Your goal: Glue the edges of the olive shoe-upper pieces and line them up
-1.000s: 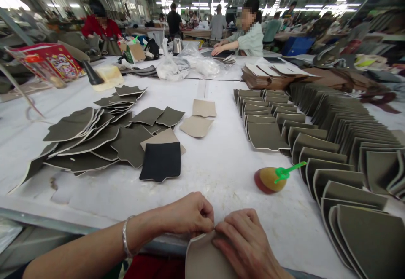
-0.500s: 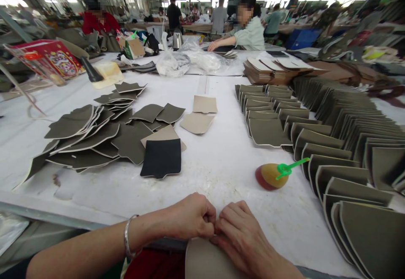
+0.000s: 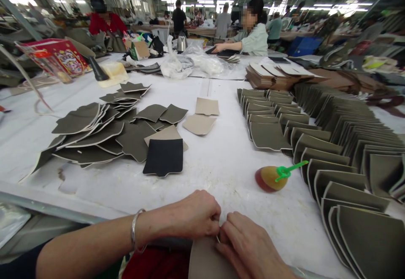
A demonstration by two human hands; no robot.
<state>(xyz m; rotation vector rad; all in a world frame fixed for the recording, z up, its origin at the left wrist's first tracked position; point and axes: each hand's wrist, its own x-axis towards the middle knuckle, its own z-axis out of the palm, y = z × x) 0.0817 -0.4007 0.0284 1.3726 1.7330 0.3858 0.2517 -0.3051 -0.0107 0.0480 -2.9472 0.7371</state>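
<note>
Head view: at the near edge of the white table point(image 3: 221, 165), the left hand point(image 3: 196, 213) and right hand point(image 3: 247, 245) meet over a tan cut piece point(image 3: 205, 262) that hangs partly off that edge. Both hands are curled nearly closed, fingertips pinching the piece's upper rim where they touch (a silver bracelet point(image 3: 135, 230) circles the left wrist). Just beyond, toward the right edge, lies a pear-shaped tool with green handle point(image 3: 274, 177). Olive pieces point(image 3: 95, 131) are heaped toward the left edge; a black piece point(image 3: 163, 156) lies beside them.
</note>
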